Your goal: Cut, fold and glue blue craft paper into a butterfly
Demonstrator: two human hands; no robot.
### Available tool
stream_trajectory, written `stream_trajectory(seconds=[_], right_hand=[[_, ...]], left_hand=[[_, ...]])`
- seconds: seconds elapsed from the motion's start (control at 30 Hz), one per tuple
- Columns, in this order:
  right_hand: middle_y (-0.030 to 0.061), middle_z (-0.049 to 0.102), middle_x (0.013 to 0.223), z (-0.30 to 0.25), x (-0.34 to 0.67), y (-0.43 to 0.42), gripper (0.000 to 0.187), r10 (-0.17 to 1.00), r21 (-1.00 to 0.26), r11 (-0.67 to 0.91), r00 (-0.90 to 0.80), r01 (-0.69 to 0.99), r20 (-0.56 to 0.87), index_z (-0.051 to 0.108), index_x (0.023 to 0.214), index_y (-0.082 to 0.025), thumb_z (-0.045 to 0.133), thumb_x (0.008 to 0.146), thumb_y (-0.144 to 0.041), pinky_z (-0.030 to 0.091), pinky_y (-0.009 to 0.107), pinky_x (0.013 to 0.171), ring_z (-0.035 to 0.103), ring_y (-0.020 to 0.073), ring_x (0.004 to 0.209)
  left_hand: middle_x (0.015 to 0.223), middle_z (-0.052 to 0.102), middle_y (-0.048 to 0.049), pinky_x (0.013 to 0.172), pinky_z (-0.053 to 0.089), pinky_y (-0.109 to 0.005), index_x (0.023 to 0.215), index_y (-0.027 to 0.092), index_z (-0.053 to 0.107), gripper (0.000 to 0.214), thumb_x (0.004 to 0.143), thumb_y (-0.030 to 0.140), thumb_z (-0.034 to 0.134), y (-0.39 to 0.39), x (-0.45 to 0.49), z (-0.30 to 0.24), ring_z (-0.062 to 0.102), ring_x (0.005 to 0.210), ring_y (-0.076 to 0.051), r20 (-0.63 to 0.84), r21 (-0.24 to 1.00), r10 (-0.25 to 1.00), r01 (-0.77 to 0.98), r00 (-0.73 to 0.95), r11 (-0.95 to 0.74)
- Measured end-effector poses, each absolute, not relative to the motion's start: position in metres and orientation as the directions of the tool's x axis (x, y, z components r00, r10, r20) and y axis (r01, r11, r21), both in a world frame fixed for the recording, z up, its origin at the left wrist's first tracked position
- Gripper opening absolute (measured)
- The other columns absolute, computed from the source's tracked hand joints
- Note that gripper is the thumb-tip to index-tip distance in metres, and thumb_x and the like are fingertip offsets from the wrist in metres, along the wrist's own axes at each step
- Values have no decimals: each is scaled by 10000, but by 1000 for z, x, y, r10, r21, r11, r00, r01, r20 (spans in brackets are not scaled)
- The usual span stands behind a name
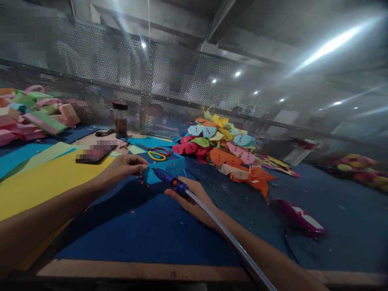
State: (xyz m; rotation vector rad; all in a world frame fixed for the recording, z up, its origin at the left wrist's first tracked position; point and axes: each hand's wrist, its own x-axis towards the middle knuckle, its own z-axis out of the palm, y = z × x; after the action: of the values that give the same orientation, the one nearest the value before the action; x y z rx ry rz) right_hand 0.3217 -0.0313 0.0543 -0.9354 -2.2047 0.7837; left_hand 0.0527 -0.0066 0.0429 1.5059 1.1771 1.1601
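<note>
My right hand (197,198) is closed around a dark blue glue gun (169,179), its nozzle pointing left and a long clear glue stick (224,230) trailing from its back end. Near the nozzle stands a light blue folded paper piece (178,163). My left hand (125,165) pinches at the left edge of this paper, thumb and fingers together. Small orange-red paper bits (142,182) lie by the fingertips. Just behind the folded paper rest scissors (157,155) with yellow and red handles.
Cut paper shapes in many colours (226,155) are heaped behind my right hand. Folded paper pieces (45,117) pile up at the far left. A phone (97,152), a dark-lidded jar (121,121), yellow sheets (60,178) and a corded purple device (300,218) lie around. Perforated metal mesh (169,81) stands behind.
</note>
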Motion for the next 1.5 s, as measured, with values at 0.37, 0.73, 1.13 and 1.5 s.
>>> stream_trajectory(seconds=[0.37,0.73,1.13,1.5], right_hand=[[-29,447,673,50,322,-28,489,764,-689,593,-560,415,321,466,724,-231,596,913,-662,327,240,526,413,138,625],[-26,445,688,49,323,-27,490,746,-644,630,-570,435,345,447,710,-227,574,932,-644,331,253,566,403,134,631],[-24,456,697,48,322,-25,479,745,-627,634,-573,452,341,453,713,-226,558,939,-635,339,255,582,415,138,643],[-25,463,673,48,322,-25,511,747,-612,641,-561,464,357,449,684,-225,564,930,-659,341,246,570,419,134,624]], left_hand=[[748,750,-40,733,520,-347,891,159,743,381,727,492,826,-7,53,45,690,699,-203,156,969,978,171,138,-179],[760,745,-44,740,520,-355,899,160,745,367,735,478,825,-7,53,44,686,705,-199,163,968,977,171,140,-186],[757,754,-42,734,518,-345,897,166,753,350,736,469,823,-5,51,42,693,702,-200,165,967,976,172,143,-189],[759,758,-44,715,516,-338,886,175,759,361,726,490,829,-7,53,45,690,694,-198,167,967,974,168,153,-192]])
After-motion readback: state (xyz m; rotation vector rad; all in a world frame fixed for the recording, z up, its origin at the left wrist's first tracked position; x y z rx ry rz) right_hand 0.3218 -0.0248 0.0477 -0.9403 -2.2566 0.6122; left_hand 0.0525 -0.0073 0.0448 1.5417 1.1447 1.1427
